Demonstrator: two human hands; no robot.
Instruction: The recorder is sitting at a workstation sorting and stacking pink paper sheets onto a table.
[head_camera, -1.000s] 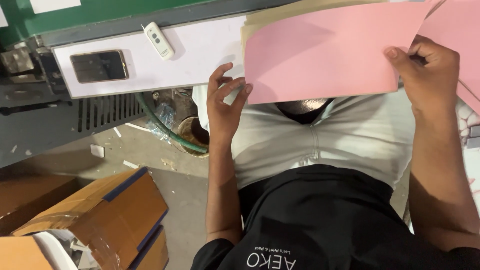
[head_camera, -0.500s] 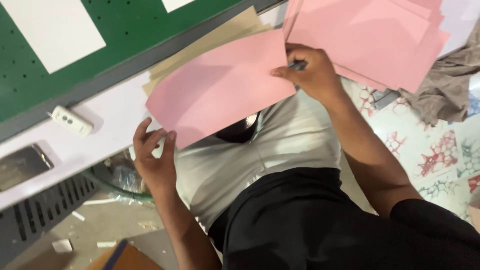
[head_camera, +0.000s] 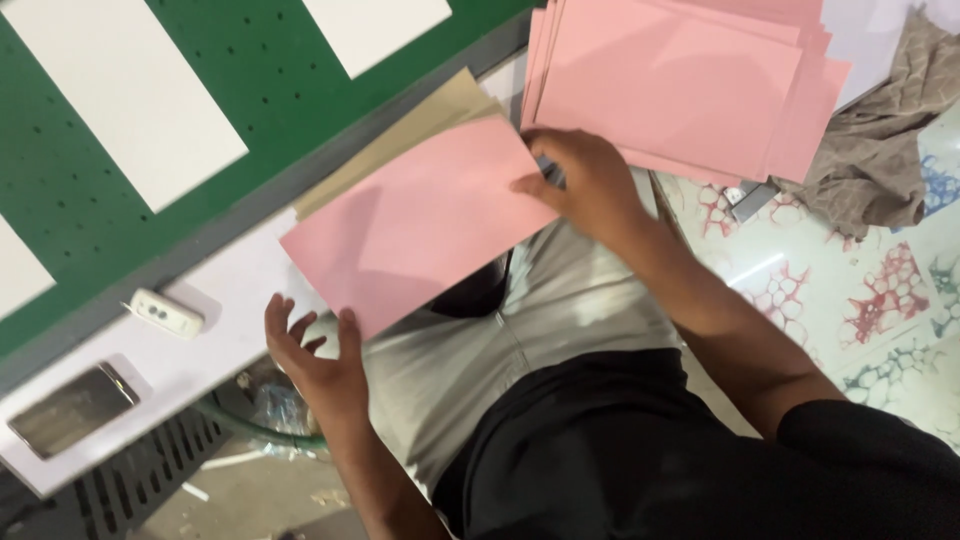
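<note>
Pink paper sheet (head_camera: 420, 225), pinched at its upper right corner by the right hand (head_camera: 590, 185). The left hand (head_camera: 315, 355), fingers spread open, touches its lower edge. The sheet's long axis slants down-left, beside the pink stack (head_camera: 680, 80).

The pink sheet (head_camera: 415, 225) is a flat, smooth piece of paper shaped like a long box. It is tilted, with its right corner far and its left corner near. It lies over the near edge of the table, on top of a tan sheet (head_camera: 400, 135). A stack of pink sheets (head_camera: 690, 80) lies far right.
</note>
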